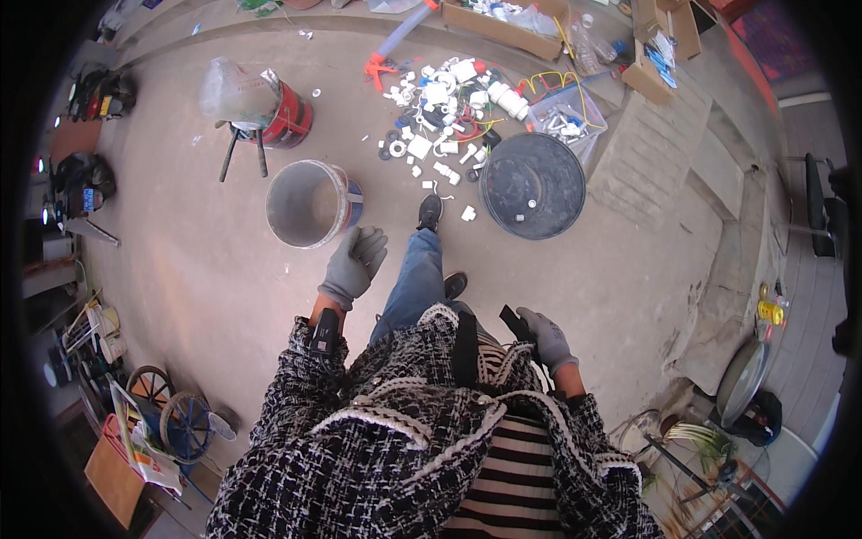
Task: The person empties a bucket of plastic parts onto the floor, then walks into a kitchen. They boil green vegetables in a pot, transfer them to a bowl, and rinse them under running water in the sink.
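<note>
Left hand: my left hand [357, 260], in a grey glove, is extended forward at mid-scene. The fingers are spread moderately wide and slightly bent. A black device [325, 331] is seated on the same wrist, over the cuff of my black-and-white jacket [296, 386].

Right hand: my right hand [545, 339], also gloved in grey, is positioned close to my body, at the right of the jacket front. A flat black object [514, 323] lies at its fingers. I cannot tell whether the fingers are closed on this object or only lie beside it.

Grey bucket: the unit nearest my left hand is an open grey bucket [305, 202], located on the floor just beyond and left of the fingers. Its mouth faces up. Contact between my fingertips and the bucket's outer wall cannot be confirmed.

Surrounding items: a red bucket [292, 121] stands farther off and left, with a translucent bag [235, 94] and two dark handles [261, 154] at its top. Far and right of the grey bucket, a heap of white fittings [437, 94] is spread on the floor. A round black tub [536, 171], containing small white pieces [530, 205], is located right of my forward shoe [431, 211]. Behind the tub, a clear plastic bin [588, 133] contains further parts.
</note>
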Action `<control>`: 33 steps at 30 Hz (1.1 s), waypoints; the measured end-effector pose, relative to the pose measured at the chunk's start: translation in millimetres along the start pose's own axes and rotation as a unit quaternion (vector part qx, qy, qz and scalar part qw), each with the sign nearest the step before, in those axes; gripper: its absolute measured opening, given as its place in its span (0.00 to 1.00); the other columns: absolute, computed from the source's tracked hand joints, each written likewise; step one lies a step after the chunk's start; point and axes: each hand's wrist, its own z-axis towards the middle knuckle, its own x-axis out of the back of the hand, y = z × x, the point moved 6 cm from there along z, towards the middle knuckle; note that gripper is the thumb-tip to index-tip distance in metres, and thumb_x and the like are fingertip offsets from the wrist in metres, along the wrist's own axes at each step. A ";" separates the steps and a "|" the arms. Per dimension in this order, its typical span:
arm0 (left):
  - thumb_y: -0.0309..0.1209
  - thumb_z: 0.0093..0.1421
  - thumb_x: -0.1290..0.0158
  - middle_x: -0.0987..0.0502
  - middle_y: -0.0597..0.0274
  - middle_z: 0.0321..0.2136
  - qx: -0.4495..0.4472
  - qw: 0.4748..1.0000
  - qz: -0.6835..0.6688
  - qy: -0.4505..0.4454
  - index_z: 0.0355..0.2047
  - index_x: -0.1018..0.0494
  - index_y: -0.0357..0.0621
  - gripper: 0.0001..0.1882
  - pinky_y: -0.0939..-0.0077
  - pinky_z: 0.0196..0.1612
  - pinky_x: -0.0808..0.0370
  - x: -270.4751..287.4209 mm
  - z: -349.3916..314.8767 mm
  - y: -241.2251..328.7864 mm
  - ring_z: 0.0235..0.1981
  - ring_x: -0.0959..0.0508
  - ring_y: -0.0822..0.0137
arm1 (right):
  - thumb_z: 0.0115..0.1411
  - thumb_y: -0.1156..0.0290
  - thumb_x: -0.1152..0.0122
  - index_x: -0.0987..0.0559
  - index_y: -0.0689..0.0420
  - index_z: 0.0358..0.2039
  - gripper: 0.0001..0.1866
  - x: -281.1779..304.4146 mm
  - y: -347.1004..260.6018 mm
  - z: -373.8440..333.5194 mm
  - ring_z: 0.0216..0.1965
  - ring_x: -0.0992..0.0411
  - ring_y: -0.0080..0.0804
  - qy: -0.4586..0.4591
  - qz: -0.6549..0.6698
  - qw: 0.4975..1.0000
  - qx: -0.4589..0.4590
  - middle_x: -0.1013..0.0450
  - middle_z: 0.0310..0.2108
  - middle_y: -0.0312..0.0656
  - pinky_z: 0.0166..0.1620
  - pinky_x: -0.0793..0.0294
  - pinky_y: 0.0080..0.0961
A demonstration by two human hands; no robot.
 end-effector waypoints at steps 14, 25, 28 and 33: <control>0.43 0.64 0.53 0.26 0.59 0.47 0.055 0.997 0.052 -0.028 0.48 0.30 0.43 0.19 0.66 0.55 0.33 -23.4 19.9 -12.1 0.51 0.28 0.61 | 0.49 0.69 0.37 0.30 0.50 0.53 0.28 6.0 -10.3 6.4 0.47 0.30 0.48 0.003 -0.015 1.000 0.014 0.26 0.42 0.47 0.48 0.30 0.36; 0.40 0.64 0.53 0.26 0.59 0.45 0.047 0.993 0.098 -0.036 0.50 0.32 0.42 0.19 0.65 0.54 0.31 -12.8 13.1 -23.1 0.49 0.27 0.63 | 0.47 0.72 0.37 0.26 0.52 0.47 0.23 10.0 -21.7 6.2 0.41 0.28 0.50 0.027 0.031 0.998 0.049 0.26 0.38 0.50 0.42 0.28 0.35; 0.40 0.64 0.54 0.27 0.57 0.47 0.044 0.994 0.097 -0.039 0.51 0.33 0.43 0.19 0.65 0.54 0.31 -11.5 9.6 -24.0 0.49 0.27 0.62 | 0.47 0.73 0.38 0.26 0.52 0.46 0.22 12.2 -25.8 5.6 0.40 0.28 0.50 0.030 0.026 0.999 0.033 0.26 0.36 0.49 0.41 0.28 0.34; 0.40 0.64 0.54 0.28 0.56 0.48 0.033 0.993 0.111 -0.033 0.52 0.33 0.43 0.20 0.65 0.54 0.31 -8.7 4.8 -23.1 0.50 0.28 0.62 | 0.58 0.68 0.49 0.24 0.54 0.48 0.17 11.2 -26.1 3.4 0.37 0.25 0.38 0.016 0.007 1.000 0.007 0.24 0.37 0.46 0.42 0.28 0.27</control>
